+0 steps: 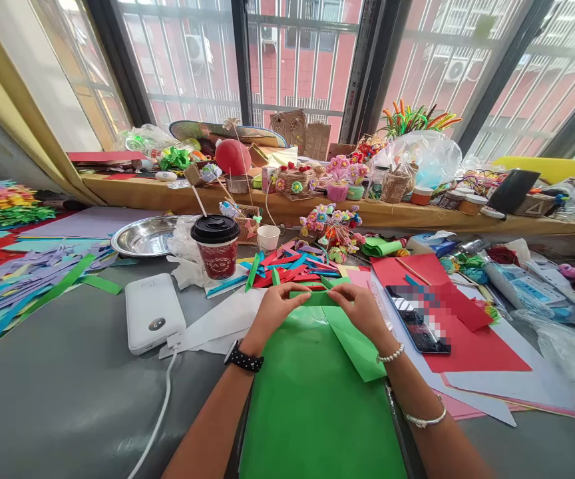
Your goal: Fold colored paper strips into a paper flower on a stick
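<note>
Centre frame, the left hand (pixel 278 311) and right hand (pixel 360 309) pinch a green strip (pixel 319 299) in their fingers (pixel 298 301)! A green sheet (pixel 312 406) fills the lower middle.

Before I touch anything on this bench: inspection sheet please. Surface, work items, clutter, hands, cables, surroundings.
Surface: grey tabletop, largely covered by paper and odds and ends.
Work items: green paper strip held over a glossy green panel; green paper piece at the panel's right.
Clutter: lidded cup, power bank, metal bowl, phone, heaped paper strips.
Hands: left hand and right hand pinch the strip between their fingers.
Cables: white cable, plug end by the power bank, runs out of frame at the bottom.
Surroundings: ledge crowded with craft flowers; barred windows behind.
</note>
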Available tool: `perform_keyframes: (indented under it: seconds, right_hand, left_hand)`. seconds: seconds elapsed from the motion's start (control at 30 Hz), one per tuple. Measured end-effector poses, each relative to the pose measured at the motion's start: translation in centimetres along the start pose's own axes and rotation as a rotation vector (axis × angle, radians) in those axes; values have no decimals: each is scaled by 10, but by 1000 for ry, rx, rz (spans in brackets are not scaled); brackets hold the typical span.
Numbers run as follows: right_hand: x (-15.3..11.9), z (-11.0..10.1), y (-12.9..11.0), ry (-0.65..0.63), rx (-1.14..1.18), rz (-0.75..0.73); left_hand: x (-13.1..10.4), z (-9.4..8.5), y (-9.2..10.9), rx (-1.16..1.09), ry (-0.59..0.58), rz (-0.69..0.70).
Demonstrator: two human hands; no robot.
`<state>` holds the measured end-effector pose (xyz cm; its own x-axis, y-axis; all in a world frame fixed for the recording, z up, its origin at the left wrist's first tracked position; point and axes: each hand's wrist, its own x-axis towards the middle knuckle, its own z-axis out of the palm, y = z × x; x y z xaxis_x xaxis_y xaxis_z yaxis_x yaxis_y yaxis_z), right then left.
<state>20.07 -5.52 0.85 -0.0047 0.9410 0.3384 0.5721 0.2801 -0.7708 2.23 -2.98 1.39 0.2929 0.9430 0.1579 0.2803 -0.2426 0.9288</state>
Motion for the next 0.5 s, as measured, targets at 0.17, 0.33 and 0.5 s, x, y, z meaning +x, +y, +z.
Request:
perform_keyframes:
  seconds: [0.17,0.33,0.5]
  right_hand:
    - [-4,6,-8,-79,-89,-143]
    - [-3,9,-4,-93,-125,-180]
    - [4,-8,8,139,-172,-102]
  left_hand:
    - [-2,5,-2,195,-69,160]
    - [-1,7,-2,312,-36,157]
    - [-1,2,-2,345,46,131]
